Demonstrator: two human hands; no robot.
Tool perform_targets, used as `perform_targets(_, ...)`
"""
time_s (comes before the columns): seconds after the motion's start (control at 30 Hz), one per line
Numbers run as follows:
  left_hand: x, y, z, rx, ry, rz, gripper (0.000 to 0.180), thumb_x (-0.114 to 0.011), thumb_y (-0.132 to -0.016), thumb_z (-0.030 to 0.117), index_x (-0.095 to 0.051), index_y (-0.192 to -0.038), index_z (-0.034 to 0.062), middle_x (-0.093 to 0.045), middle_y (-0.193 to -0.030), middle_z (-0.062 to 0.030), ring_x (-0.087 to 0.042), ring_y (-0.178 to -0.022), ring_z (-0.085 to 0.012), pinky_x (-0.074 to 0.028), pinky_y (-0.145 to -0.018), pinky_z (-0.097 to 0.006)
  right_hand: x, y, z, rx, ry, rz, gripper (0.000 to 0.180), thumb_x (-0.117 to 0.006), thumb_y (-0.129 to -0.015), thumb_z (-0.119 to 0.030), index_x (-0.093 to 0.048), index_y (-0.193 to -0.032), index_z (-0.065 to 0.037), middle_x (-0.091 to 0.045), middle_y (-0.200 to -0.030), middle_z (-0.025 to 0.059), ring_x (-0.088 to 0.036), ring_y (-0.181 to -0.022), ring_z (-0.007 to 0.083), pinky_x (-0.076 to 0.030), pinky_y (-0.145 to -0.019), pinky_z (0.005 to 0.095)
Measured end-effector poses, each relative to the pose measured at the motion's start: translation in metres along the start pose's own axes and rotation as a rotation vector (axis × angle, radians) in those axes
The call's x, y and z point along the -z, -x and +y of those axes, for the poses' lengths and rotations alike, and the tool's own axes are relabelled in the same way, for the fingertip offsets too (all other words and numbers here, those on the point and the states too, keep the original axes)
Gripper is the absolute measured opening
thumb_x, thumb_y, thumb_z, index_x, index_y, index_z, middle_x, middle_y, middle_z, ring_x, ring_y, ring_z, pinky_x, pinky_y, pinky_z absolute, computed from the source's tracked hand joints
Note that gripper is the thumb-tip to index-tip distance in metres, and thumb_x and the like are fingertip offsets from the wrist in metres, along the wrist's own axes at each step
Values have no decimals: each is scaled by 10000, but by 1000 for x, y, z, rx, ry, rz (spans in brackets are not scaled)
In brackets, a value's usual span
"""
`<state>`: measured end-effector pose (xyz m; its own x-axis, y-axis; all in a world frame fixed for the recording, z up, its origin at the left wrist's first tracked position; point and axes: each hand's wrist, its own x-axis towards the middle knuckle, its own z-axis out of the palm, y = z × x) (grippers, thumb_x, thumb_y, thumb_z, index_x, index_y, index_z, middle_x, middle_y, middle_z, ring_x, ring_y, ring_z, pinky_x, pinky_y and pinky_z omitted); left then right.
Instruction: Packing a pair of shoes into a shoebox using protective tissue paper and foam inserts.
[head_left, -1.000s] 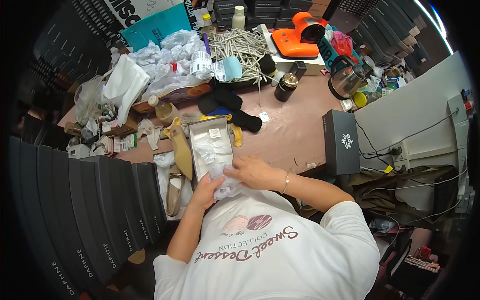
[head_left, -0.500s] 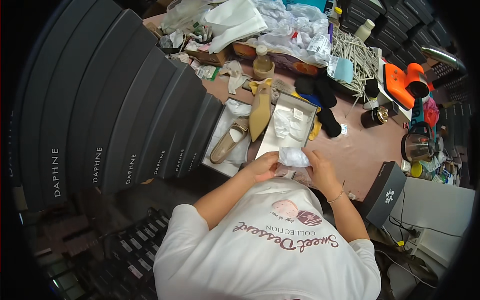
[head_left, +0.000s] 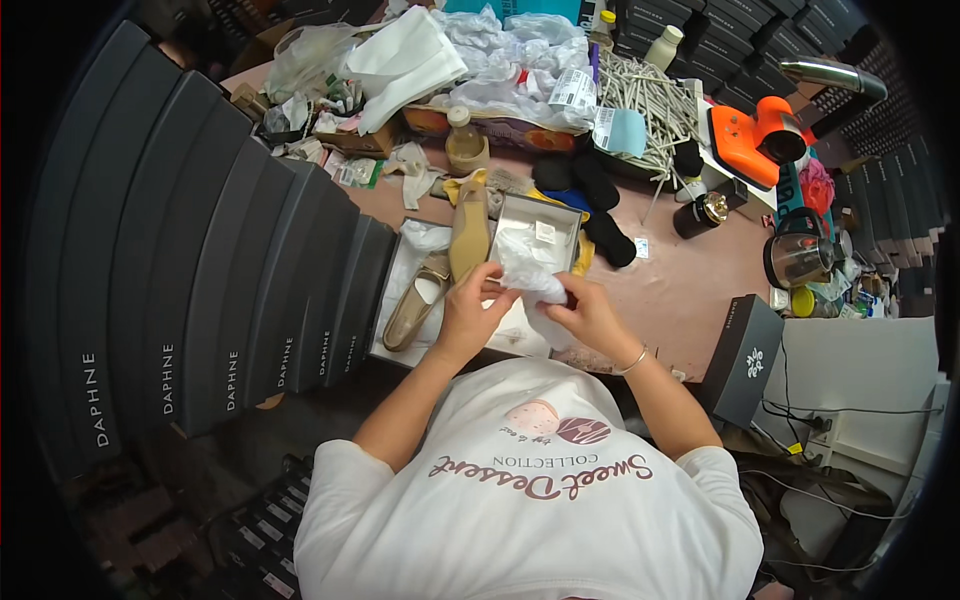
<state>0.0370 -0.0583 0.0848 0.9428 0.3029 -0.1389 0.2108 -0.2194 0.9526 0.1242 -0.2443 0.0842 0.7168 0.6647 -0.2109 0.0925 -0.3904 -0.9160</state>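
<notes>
A crumpled piece of white tissue paper (head_left: 532, 277) is held over the near part of an open shoebox part (head_left: 572, 222) with a pale inside. My left hand (head_left: 472, 312) pinches the paper's left edge, and my right hand (head_left: 592, 318) grips its right side. Left of the paper, a beige shoe (head_left: 470, 232) rests with its tan sole showing. Its matching shoe (head_left: 408, 316) lies nearer to me, opening upward, on tissue in the other box part (head_left: 380, 335). More paper and a small white square packet (head_left: 545, 232) lie inside the right-hand box part.
Tall stacks of dark shoeboxes (head_left: 210, 270) crowd the left. Behind the work are a bottle (head_left: 466, 145), dark cloth pieces (head_left: 606, 238) and a heap of pale sticks (head_left: 650, 105). An orange device (head_left: 742, 145), dark jar (head_left: 700, 215) and upright black box (head_left: 742, 360) stand right.
Both hands have moved forward with the tissue paper, from the box's near edge to above its inside. The paper has gone from a compact bundle to a longer, looser shape. The view has shifted.
</notes>
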Motion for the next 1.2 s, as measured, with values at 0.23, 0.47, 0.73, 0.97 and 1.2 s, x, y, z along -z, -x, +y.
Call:
perform_targets(0.23, -41, 28, -25, 230, 1095, -262, 395, -636, -869, 156, -483, -1206, 17, -572, -1115, -98, -584, -996, -207, -472, -877, -377, -45, 18, 9, 344, 23, 322, 261, -646, -705, 13, -592, -960, 11, -530, -982, 144, -566, -762, 269, -478, -663, 315)
perform_targets(0.47, -47, 29, -42, 391, 986, -48, 220, -594, -861, 81, -558, -1070, 20, -615, -1012, -72, -616, -886, -152, -515, -742, -288, -20, 31, 18, 212, 147, 6, 337, -719, -774, -169, -600, -1047, -12, -554, -984, 93, -557, -761, 196, -469, -632, 318)
perform_targets(0.73, -40, 19, -54, -11, 232, -135, 342, -539, -764, -59, -559, -1101, -2, -623, -1028, -100, -630, -914, -205, -514, -771, -315, -29, 33, 41, -206, -654, 75, 293, -687, -841, -139, -526, -1074, -62, -574, -915, 5, -552, -720, 64, -489, -592, 203)
perform_targets(0.97, -35, 11, -27, -369, -240, -196, 468, -518, -722, -47, -483, -1187, -3, -540, -1139, -210, -552, -1030, -377, -453, -873, -378, -43, 37, 14, -346, -947, 103, 149, -627, -885, -125, -519, -972, -68, -574, -845, -1, -558, -689, 58, -529, -645, 200)
perform_targets(1.2, -19, 17, -22, -295, -267, -426, 666, -626, -689, -8, -373, -1303, 40, -521, -1197, -206, -525, -1143, -323, -428, -928, -369, -46, 35, 35, -440, -1181, -31, 264, -679, -849, -158, -552, -1057, -57, -611, -900, 28, -577, -707, 78, -511, -621, 252)
